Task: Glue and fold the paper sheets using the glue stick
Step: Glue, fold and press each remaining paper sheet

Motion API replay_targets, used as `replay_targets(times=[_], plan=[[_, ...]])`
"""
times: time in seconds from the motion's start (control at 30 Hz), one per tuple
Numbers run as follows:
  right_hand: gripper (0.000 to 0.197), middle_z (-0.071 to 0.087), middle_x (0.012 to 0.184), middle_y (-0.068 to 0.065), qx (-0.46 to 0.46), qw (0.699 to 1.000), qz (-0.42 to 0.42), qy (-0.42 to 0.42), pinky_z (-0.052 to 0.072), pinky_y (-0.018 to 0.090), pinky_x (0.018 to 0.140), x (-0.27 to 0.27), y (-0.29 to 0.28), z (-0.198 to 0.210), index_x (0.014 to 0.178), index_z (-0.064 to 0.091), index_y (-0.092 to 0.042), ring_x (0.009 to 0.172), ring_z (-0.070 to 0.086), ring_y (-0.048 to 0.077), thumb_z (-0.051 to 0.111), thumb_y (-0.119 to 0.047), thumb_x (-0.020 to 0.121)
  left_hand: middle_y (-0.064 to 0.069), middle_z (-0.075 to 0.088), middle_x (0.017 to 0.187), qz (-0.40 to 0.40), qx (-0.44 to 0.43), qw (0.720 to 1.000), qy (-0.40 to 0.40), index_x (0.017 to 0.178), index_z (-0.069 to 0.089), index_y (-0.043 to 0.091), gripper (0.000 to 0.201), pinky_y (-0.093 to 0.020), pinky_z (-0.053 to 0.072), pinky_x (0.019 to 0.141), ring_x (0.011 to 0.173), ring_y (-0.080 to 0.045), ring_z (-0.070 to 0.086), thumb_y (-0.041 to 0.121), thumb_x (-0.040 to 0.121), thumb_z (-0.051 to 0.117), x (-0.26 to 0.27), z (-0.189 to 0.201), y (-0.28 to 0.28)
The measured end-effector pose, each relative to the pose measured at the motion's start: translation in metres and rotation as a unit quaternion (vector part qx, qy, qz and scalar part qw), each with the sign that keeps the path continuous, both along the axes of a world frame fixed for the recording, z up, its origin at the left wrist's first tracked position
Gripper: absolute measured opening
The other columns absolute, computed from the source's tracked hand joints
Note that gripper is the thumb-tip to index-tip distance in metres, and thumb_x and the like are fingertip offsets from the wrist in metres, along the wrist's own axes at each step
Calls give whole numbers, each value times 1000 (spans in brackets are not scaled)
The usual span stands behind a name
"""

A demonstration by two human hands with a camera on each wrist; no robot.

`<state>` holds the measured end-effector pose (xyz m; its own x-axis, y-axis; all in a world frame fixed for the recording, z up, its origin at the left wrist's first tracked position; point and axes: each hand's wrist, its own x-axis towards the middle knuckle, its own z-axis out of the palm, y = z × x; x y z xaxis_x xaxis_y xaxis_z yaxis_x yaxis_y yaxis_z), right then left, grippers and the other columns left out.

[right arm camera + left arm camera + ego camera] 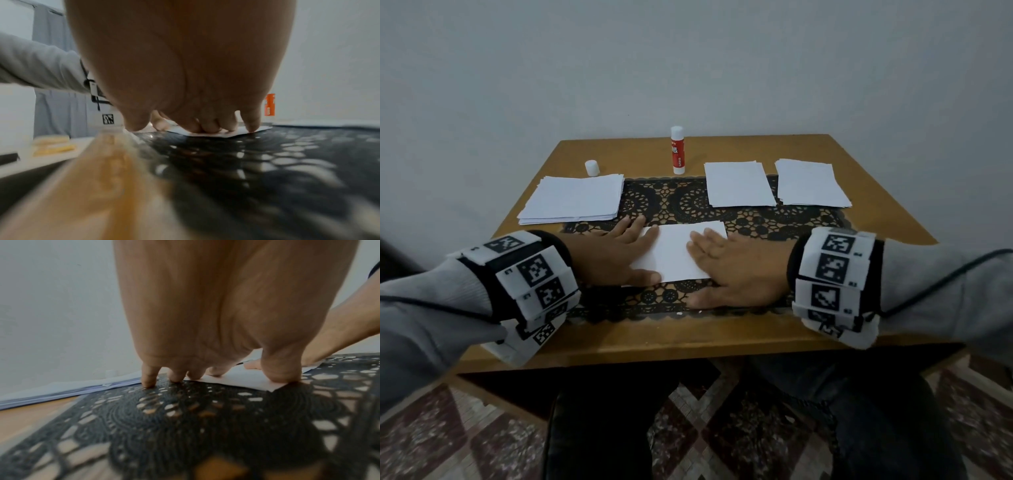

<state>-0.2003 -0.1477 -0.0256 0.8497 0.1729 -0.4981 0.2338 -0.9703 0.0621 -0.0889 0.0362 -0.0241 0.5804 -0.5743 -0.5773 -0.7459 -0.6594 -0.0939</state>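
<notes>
A folded white paper sheet [677, 253] lies on the black lace mat [756, 219] at the table's middle. My left hand [616, 253] lies flat on the sheet's left side, fingers straight and thumb at its near edge. My right hand [732, 267] presses flat on its right side. The left wrist view shows the left fingertips [149, 381] on the mat and the sheet [242, 379]. In the right wrist view the right fingertips [209, 128] press on the sheet's edge [222, 134]. The red and white glue stick [677, 150] stands upright at the back, uncapped, apart from both hands.
The glue stick's white cap [592, 168] stands at the back left. A stack of white sheets [575, 198] lies to the left; two smaller paper piles [738, 185] [810, 183] lie at the back right. The wooden table [688, 332] ends just before my knees.
</notes>
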Motion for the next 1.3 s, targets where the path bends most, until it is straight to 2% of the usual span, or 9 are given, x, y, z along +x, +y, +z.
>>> replay_targets(times=[0.1,0.27,0.4,0.57,0.7,0.87,0.97,1.13,1.3], plan=[[93,-19,160,10,-36,998,-39,-15,0,46,121,7,-6,7,152,-13,-7,148,-16,26,17,-70,91,-3,-32,153,3,-5,1000,3,146,-27,24,90,-46,-1,117,143,-21,-25,68,88,26,-3,0,0],[89,-19,159,8,-13,1000,16,14,-1,45,121,3,15,9,152,-12,-8,148,-16,23,17,-68,93,-4,-33,153,10,-9,1000,-5,146,-27,24,86,-46,-3,116,143,-21,-26,66,90,24,-8,0,0],[89,-15,161,10,-26,998,-44,-23,5,47,121,21,13,12,153,-10,-6,149,-10,26,18,-67,94,-4,-33,153,14,-4,1000,1,146,-27,22,87,-46,-3,117,143,-21,-26,65,91,25,-9,2,-1],[90,-19,159,8,-11,1000,4,4,0,45,121,9,17,6,152,-12,-8,148,-15,25,20,-68,93,-5,-33,153,18,-4,1000,3,146,-27,22,86,-46,-3,117,143,-22,-26,63,92,26,-10,4,-2],[87,-16,161,8,-32,997,-69,-29,1,52,120,15,-5,9,153,-10,-10,148,-13,31,16,-68,94,-4,-33,153,13,-9,1000,2,146,-27,23,87,-45,-3,117,143,-21,-26,65,91,25,-10,2,-1],[73,-15,161,1,2,1000,-30,-9,3,52,120,6,-8,8,154,-8,-16,148,-12,27,20,-55,100,-3,-33,153,16,-15,1000,0,147,-26,24,86,-46,-3,117,143,-20,-26,64,91,26,-10,3,0],[71,-15,161,-1,6,998,-65,-20,6,52,119,9,-16,11,154,-7,-17,149,-9,29,24,-53,101,-3,-31,154,23,-23,999,7,148,-24,24,86,-46,-3,117,143,-20,-25,65,91,26,-12,6,0],[74,-13,162,1,18,997,-78,-23,11,55,117,10,-17,10,155,-6,-17,149,-7,30,28,-54,100,-9,-23,157,29,6,998,-47,151,-14,13,85,-49,-2,117,144,-25,-23,63,94,24,-30,9,-22],[77,-9,162,0,26,996,-75,-41,11,52,118,12,-22,6,155,-2,-18,149,-3,29,32,-58,98,-3,-27,155,-10,-63,994,83,150,-19,16,70,-44,-3,117,144,-18,-21,45,102,24,-46,14,-51]])
